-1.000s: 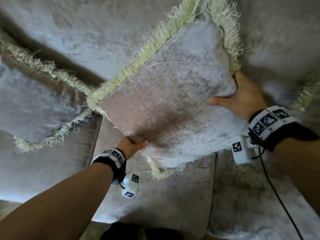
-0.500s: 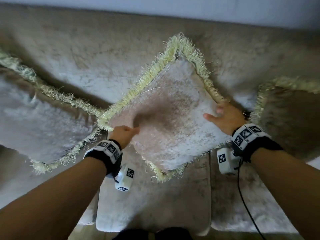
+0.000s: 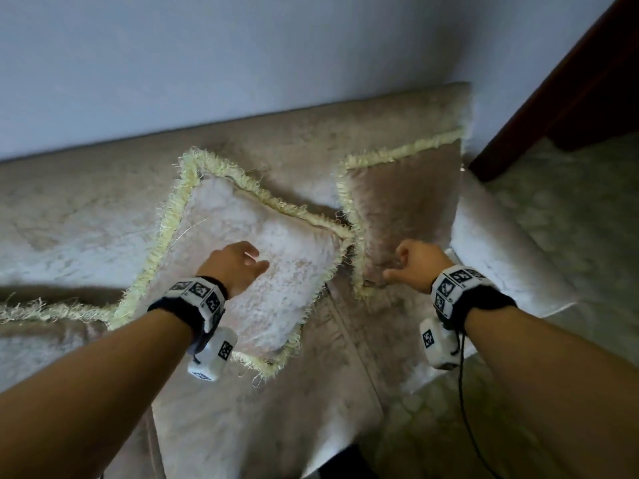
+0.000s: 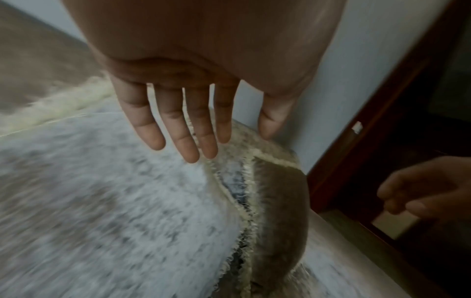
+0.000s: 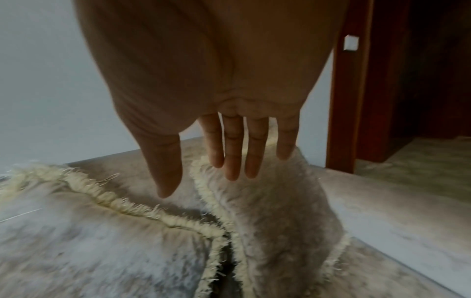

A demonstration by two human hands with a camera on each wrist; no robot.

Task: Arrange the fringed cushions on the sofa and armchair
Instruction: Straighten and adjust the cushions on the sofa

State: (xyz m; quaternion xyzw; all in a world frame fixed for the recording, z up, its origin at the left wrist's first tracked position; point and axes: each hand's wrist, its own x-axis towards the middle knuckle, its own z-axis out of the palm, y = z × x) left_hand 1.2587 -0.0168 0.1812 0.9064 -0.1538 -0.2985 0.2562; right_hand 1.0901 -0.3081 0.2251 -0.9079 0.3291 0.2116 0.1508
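both hands' fingers (image 4: 175, 129) straight, empty, just above two fringed cushions (image 3: 262, 257) on sofa (image 3: 86, 216)

A plain pale bluish-grey wall (image 3: 242, 57) is seen behind the furniture, evenly and dimly lit. At the right, a dark reddish-brown wooden door frame (image 3: 567, 88) is set against it, with a small white square fitting (image 5: 351, 42) mounted on it. A pale patterned floor (image 3: 570, 209) is shown beside and beyond the frame.
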